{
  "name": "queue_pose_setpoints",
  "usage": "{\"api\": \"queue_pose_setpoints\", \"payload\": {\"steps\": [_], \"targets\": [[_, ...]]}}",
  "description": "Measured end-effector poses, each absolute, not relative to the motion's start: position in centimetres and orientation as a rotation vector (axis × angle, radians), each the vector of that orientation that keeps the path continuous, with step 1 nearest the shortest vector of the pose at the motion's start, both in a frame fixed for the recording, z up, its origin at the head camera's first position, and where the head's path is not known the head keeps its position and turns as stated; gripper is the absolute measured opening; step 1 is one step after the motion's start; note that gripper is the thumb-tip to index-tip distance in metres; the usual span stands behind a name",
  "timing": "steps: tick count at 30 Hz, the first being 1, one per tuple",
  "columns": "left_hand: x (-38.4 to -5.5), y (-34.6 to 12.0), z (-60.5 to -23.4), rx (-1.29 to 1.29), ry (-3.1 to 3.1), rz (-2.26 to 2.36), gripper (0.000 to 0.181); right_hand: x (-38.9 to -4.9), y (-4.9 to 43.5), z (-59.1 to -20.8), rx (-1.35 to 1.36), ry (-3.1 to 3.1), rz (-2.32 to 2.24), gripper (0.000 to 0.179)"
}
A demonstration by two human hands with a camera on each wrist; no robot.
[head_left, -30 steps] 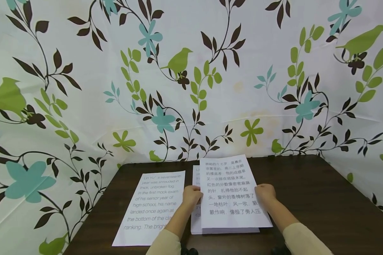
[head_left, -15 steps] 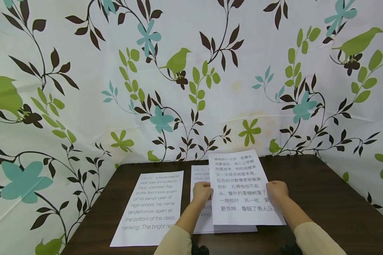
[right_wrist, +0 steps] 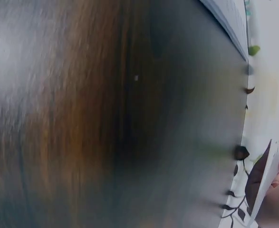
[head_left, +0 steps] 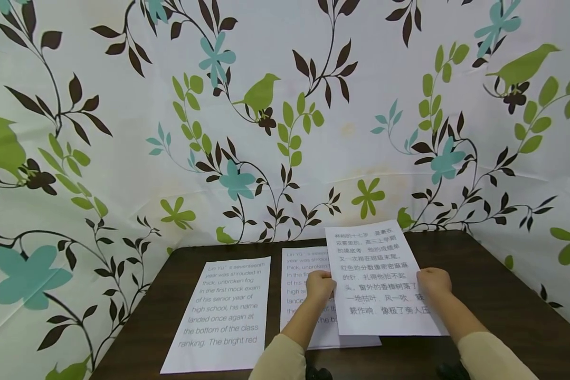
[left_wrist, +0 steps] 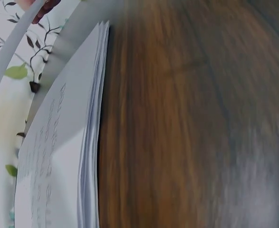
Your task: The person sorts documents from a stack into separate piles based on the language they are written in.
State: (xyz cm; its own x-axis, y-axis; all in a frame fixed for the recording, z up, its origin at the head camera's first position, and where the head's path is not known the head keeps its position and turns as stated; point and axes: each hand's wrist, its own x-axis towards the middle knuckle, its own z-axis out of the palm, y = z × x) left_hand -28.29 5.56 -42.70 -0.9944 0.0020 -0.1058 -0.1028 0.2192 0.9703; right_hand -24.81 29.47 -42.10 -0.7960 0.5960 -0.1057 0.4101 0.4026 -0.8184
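— What lies leftmost?

— An English sheet (head_left: 216, 317) on the desk (head_left: 494, 298), opening "Lin Yu's seventeenth year"; then a partly covered stack (head_left: 298, 290) with similar print.

— And further right?

— The left grip (head_left: 320, 287) pinches the left edge of the Chinese sheet (head_left: 382, 279), raised off the surface, "十七岁" legible; the right grip (head_left: 435, 285) clamps the right edge. It seems a carrying step; the next move probably calls for keeping both edges level.
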Motion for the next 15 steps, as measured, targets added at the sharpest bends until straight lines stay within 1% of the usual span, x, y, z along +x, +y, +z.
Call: {"api": "queue_pose_setpoints", "payload": {"steps": [15], "targets": [[-27.1, 10.1, -43.1, -0.101, 2.309, 2.017, 0.026, -24.2, 34.1, -42.9, -0.950, -2.445, 1.218, 0.036]]}}
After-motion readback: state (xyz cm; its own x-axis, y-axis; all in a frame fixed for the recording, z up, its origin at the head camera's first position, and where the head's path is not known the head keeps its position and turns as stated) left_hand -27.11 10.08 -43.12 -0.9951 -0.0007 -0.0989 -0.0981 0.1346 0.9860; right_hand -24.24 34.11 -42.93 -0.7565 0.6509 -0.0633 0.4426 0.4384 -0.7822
